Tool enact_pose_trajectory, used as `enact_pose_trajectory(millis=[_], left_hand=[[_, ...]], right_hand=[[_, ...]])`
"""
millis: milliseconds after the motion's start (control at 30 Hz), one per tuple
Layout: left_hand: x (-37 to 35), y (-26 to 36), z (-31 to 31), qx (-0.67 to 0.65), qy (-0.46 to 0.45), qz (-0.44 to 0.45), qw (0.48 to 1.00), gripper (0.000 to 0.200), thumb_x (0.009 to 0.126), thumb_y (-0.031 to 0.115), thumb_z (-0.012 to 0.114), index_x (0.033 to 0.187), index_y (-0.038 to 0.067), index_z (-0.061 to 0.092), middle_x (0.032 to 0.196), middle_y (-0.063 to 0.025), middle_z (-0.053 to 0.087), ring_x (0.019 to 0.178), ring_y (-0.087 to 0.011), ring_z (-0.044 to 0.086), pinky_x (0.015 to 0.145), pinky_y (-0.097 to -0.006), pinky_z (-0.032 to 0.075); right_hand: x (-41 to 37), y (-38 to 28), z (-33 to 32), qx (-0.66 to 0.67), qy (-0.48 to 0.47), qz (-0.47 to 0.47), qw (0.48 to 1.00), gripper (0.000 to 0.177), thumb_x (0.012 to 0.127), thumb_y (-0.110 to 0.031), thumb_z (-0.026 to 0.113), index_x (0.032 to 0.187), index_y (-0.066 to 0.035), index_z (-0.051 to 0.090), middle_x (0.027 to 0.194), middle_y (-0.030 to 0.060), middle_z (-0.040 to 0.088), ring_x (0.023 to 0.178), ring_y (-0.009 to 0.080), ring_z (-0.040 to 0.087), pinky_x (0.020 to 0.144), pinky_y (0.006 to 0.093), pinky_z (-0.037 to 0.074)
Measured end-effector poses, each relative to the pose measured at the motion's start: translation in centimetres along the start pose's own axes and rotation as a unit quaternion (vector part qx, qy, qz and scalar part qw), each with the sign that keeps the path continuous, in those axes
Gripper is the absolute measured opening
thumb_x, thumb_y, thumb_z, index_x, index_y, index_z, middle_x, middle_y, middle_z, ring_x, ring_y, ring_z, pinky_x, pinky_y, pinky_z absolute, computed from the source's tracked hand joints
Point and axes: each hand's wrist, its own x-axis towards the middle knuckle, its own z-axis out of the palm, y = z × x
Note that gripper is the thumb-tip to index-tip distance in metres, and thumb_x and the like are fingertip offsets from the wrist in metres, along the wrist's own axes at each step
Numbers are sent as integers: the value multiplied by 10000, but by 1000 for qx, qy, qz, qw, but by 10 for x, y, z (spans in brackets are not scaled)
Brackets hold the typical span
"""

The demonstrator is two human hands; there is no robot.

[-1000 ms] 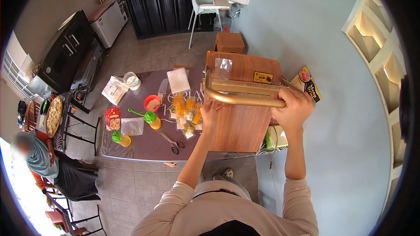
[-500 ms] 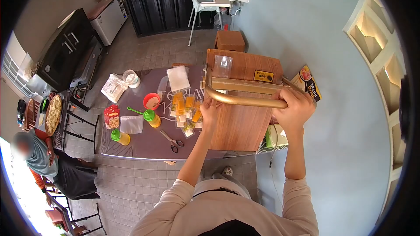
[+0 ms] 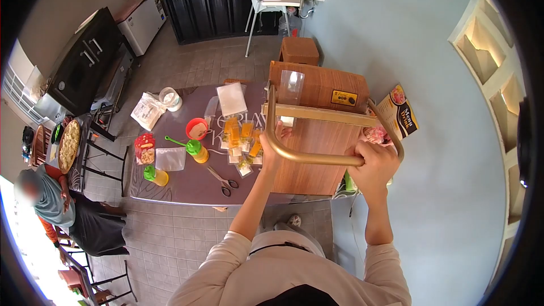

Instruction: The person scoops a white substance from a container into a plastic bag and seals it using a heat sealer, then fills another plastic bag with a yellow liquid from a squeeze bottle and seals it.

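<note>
A wood-grain box-shaped machine (image 3: 314, 164) stands at the right end of the table, with a gold crossbar (image 3: 323, 114) over its top. My right hand (image 3: 374, 167) is closed around the machine's curved gold handle (image 3: 317, 158) near its right corner. My left hand (image 3: 272, 150) is at the handle's left side, its fingers under the crossbar, at the lower end of a clear plastic pouch (image 3: 292, 84). The pouch's upper part lies beyond the crossbar; something pale shows in its lower end. The handle partly hides the left fingers.
Filled orange-and-white packets (image 3: 241, 141) lie left of the machine. Scissors (image 3: 222, 182), green-capped bottles (image 3: 197, 151), a red bowl (image 3: 197, 129), clear bags (image 3: 170, 159) and a tub (image 3: 170, 99) are on the table (image 3: 187, 190). Another person (image 3: 68, 209) is at far left.
My right hand has pulled the gold handle down toward me. My left hand stays by the crossbar, its fingers shifted slightly farther under it.
</note>
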Motion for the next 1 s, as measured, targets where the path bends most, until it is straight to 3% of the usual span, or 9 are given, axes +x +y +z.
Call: enact_pose_trajectory(millis=[133, 200, 533, 600, 1000], left_hand=[[1, -2, 3, -25, 32, 30, 999, 300, 884, 198, 563, 864, -101, 557, 723, -148, 619, 649, -177, 630, 601, -264, 551], [1, -1, 3, -28, 38, 21, 999, 285, 883, 194, 562, 867, -91, 561, 726, -143, 615, 662, -179, 629, 615, -270, 556], [-5, 3, 3, -42, 26, 12, 999, 249, 887, 174, 552, 894, -74, 564, 772, -123, 618, 709, -165, 629, 656, -265, 543], [-5, 2, 1, -23, 9, -13, 1000, 253, 880, 252, 573, 976, 18, 558, 873, -74, 609, 837, -176, 613, 775, -299, 495], [0, -4, -3, -8, -3, -17, 1000, 285, 876, 281, 576, 985, 19, 552, 886, -77, 608, 831, -185, 615, 800, -317, 494]], right_hand=[[-13, -5, 4, 10, 1, 12, 1000, 173, 532, -74, 635, 494, -124, 473, 450, -10, 476, 418, 176, 461, 464, 302, 305], [-21, -4, 7, 11, -14, 1, 1000, 188, 567, -101, 650, 525, -142, 472, 471, -24, 498, 429, 148, 487, 468, 297, 284], [-49, -6, 22, 11, -34, 23, 999, 193, 559, -98, 638, 524, -135, 453, 464, -15, 474, 408, 168, 447, 464, 305, 276], [-54, -6, 24, 12, -54, 33, 998, 187, 556, -100, 633, 525, -130, 451, 465, -9, 475, 411, 175, 450, 462, 307, 277], [-77, -5, 40, 10, -76, 54, 996, 173, 552, -112, 635, 531, -132, 464, 481, -3, 483, 441, 192, 488, 472, 323, 291]])
